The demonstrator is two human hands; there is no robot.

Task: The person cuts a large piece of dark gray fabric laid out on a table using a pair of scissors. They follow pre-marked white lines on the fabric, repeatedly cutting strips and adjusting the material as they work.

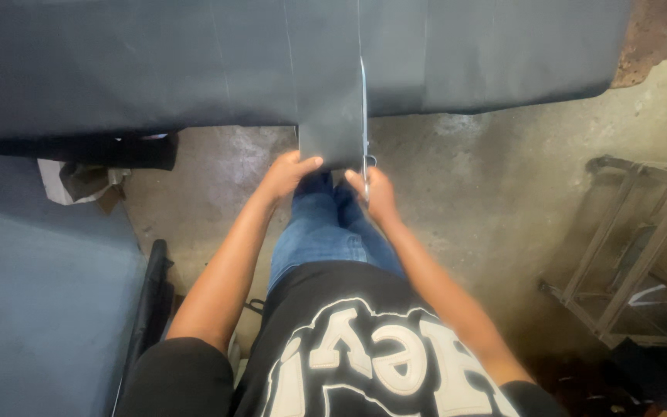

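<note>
A large dark grey sheet (194, 62) lies over a table and hangs past its near edge. A narrow strip of the sheet (332, 139) droops down towards me. My left hand (287, 174) pinches the lower left corner of that strip. My right hand (376, 189) grips a pair of scissors (363, 116), whose long blades run up along the strip's right edge into the sheet. Below the hands I see my blue jeans and black shirt.
The floor (465, 201) is bare, stained concrete. A metal frame rack (627, 239) leans at the right. A grey-blue padded surface (40, 293) fills the lower left, with a crumpled paper bag (71, 185) beyond it under the table.
</note>
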